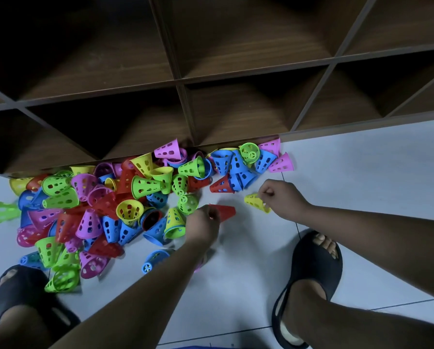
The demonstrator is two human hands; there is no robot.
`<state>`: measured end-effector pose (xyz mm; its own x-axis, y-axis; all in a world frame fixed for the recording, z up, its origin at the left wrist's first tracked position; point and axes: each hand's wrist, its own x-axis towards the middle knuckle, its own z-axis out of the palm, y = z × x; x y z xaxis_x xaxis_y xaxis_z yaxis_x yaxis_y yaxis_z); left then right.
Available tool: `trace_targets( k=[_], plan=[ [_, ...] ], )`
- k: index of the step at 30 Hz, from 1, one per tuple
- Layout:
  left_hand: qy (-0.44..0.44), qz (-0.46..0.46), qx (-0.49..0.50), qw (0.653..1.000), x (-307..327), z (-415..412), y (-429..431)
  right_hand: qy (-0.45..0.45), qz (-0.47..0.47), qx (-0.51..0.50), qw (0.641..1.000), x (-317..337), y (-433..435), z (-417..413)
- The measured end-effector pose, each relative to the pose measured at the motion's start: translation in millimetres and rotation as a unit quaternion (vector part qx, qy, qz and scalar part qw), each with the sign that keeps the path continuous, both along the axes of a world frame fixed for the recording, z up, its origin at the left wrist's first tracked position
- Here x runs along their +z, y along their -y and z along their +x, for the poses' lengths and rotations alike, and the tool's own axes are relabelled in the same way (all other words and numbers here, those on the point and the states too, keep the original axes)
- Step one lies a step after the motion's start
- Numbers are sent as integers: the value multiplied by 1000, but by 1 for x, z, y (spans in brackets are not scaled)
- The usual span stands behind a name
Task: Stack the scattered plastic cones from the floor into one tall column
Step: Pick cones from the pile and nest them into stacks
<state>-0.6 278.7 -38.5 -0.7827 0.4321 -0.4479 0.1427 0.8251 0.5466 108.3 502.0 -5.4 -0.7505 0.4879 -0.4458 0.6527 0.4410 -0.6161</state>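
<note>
Now, gripping a red cone [223, 212] in the left hand [202, 224], fingers curled round one end, low over the floor [362, 172]. Pinching a yellow cone [256, 202] in the right hand [279, 195], close beside the red one but not touching. Hard to tell whether resting on the floor or lifted a bit. To stack well: turn both the same way, small end up, wide end down. Slide one straight over the other, then push down softly for a snug, straight fit. Stand the pair on a bare bit of floor, away from the heap, safe from bumps. Next, reach for the nearest cone in the big pile [110, 210], lying on the floor against the bottom of the wooden shelf [185, 81]. No tall column anywhere yet. Inside the shelf boxes, only brown wood and dark shadow to see. In the pile, a few blue cones [238, 178] tucked one inside another.
</note>
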Motion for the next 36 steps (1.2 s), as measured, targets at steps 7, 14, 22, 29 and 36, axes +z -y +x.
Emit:
trace_targets(
  k=[7,14,22,29,36],
  plan=[
    [14,173,108,979,56,-14,50,-30,-162,-89,982,18,10,-12],
    [92,202,175,959,83,-31,105,-41,-375,-98,921,42,47,-32],
    [126,130,81,980,86,-20,135,-27,-493,-21,870,63,84,-35],
    [30,34,-15,999,71,-18,139,-8,-489,14,872,61,105,-32],
    [-41,-21,-112,993,67,-14,138,4,-361,94,928,53,120,-27]
  ],
)
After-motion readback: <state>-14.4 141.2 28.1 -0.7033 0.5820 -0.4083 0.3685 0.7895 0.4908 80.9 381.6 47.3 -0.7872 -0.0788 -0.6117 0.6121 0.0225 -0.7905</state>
